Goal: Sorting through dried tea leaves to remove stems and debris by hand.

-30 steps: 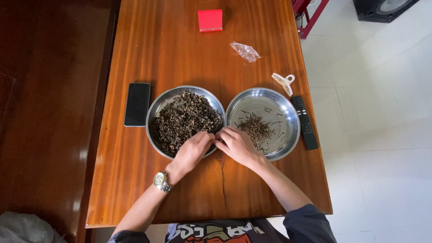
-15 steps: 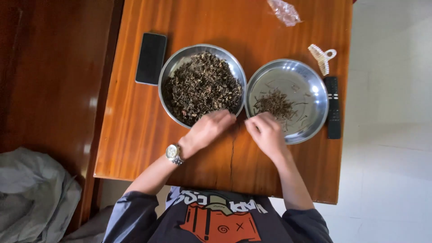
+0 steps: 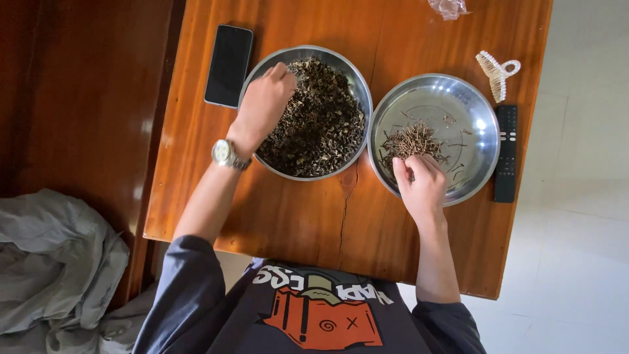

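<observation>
Fingers of the left hand point(image 3: 265, 98) curled down into the heap of dark dried leaves point(image 3: 314, 121), grip half closed over the far-left edge of the pile; whether anything is actually pinched, impossible to tell, since the fingertips are buried. Right hand point(image 3: 419, 183) loosely bunched, grip nearly closed, fingertips touching the near edge of the small pile of pale brown stems point(image 3: 411, 141); any stem between the fingers hidden under the knuckles. Leaves filling the left steel bowl point(image 3: 347, 65), stems lying sparse in the right steel bowl point(image 3: 472, 105), the two bowls rim to rim, apparently so each hand reaches its own. Silver wristwatch point(image 3: 226, 154) on the left wrist. Black phone point(image 3: 228, 65) just left of the leaf bowl, black remote point(image 3: 506, 151) just right of the stem bowl, white hair claw point(image 3: 496, 71) above it, all on the wooden desk point(image 3: 295, 223). Clear plastic wrapper point(image 3: 449, 6) cut off at the top edge. Grey cloth point(image 3: 52, 262) crumpled lower left, partly out of frame.
</observation>
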